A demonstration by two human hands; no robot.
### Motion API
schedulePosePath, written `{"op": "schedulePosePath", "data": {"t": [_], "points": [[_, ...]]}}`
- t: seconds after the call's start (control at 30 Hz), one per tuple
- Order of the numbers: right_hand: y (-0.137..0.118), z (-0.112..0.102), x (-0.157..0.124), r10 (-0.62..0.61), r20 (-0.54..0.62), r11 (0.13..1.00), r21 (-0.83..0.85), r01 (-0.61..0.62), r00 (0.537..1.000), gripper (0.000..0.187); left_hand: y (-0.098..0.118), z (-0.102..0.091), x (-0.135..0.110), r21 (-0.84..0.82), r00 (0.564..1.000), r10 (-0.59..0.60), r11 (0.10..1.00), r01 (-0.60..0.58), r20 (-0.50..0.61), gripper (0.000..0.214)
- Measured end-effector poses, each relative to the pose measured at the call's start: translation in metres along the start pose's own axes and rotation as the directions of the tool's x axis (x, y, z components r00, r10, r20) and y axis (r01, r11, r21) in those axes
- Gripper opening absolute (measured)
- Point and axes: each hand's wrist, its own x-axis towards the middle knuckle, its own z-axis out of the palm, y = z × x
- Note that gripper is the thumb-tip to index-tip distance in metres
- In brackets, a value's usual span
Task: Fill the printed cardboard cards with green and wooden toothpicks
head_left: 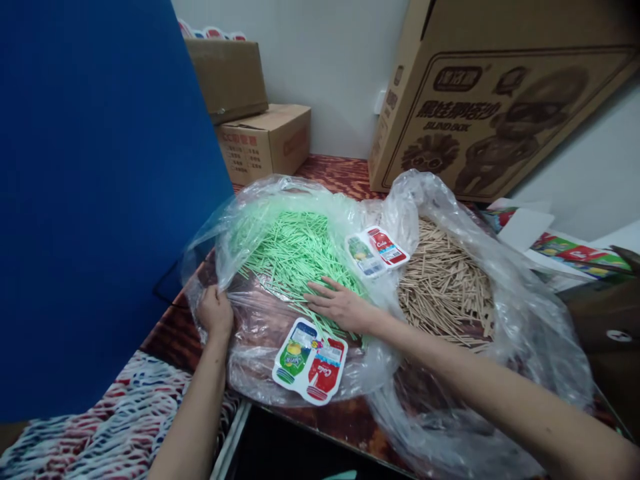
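A clear plastic bag (pixel 260 200) lies open on the table, full of thin green sticks (pixel 295 250). My left hand (pixel 215 312) is closed, gripping the bag's near left edge. My right hand (pixel 337 303) lies flat with its fingers spread on the green sticks inside the bag. A printed card showing a green can and a red can (pixel 310 360) rests on the bag just in front of my right hand. A second such card (pixel 376 251) lies on the bag's far right side.
A second clear bag (pixel 505 267) holding wooden sticks (pixel 445 280) lies to the right. A blue board (pixel 95 200) stands at the left. Cardboard boxes (pixel 265 140) and a large printed carton (pixel 500 93) stand behind. Printed sheets (pixel 565 250) lie at the far right.
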Motion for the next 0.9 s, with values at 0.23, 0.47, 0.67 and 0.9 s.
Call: {"op": "schedulePosePath", "data": {"t": [0.23, 0.47, 0.67, 0.9], "points": [[-0.013, -0.009, 0.005, 0.089, -0.037, 0.995, 0.046, -0.088, 0.995, 0.032, 0.027, -0.03, -0.02, 0.086, 0.991, 0.105, 0.99, -0.112, 0.082, 0.045], [-0.062, 0.007, 0.01, 0.224, -0.127, 0.975, 0.031, -0.222, 0.966, 0.04, 0.062, -0.042, -0.161, -0.091, 0.638, 0.681, 0.706, -0.702, 0.358, 0.051], [-0.031, 0.017, -0.027, 0.181, -0.113, 0.98, -0.056, -0.188, 0.977, 0.039, 0.049, -0.031, -0.184, -0.005, 0.523, 0.691, 0.606, -0.796, 0.5, 0.052], [-0.055, -0.004, -0.026, 0.342, -0.245, 0.937, 0.164, -0.309, 0.907, 0.035, 0.054, -0.043, -0.168, -0.124, 0.616, 0.623, 0.744, -0.656, 0.481, 0.046]]}}
